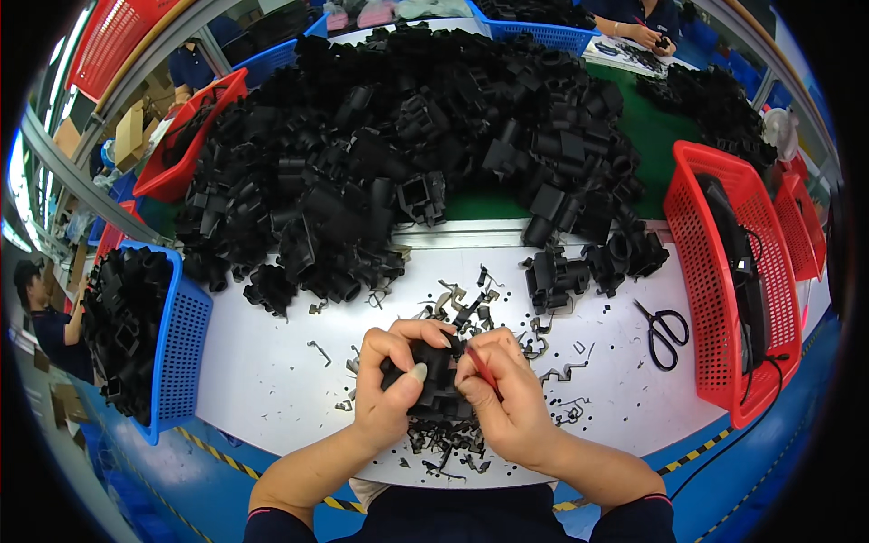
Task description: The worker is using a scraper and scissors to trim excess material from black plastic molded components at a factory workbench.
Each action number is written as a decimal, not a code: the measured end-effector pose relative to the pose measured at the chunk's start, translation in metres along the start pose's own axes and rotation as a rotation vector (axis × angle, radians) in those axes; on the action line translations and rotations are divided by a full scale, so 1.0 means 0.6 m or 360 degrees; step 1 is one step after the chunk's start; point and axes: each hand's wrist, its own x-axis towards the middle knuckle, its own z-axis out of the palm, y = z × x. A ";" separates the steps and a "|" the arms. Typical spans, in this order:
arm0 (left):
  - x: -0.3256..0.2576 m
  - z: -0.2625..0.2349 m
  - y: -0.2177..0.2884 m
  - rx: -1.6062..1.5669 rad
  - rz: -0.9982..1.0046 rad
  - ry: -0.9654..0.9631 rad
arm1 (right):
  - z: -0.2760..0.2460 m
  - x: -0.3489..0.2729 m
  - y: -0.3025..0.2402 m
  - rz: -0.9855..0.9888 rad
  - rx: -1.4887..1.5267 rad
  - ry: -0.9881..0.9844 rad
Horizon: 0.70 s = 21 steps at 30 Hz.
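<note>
My left hand [382, 385] is closed around a black moulded plastic part [436, 378], its thumb on the near side and its fingers over the far side. A slim red-handled tool [483, 370] is pinched in my right hand [514, 403], close against the part's right side; the tool's tip is hidden. Plastic scraps [445, 436] in black and grey lie on the white table [262, 380] below and around both hands. To the right rests a pair of black-handled scissors [665, 337], apart from the hands.
A large heap of similar black parts [362, 136] spreads beyond the hands. At left a blue basket [186, 348] is full of parts. A red basket [738, 362] at right holds a black object with a cable. Other people [647, 32] are at nearby places.
</note>
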 end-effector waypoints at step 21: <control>0.006 0.000 0.023 -0.0165 -0.0412 0.0184 | -0.040 0.006 -0.005 0.0240 0.0285 -0.0352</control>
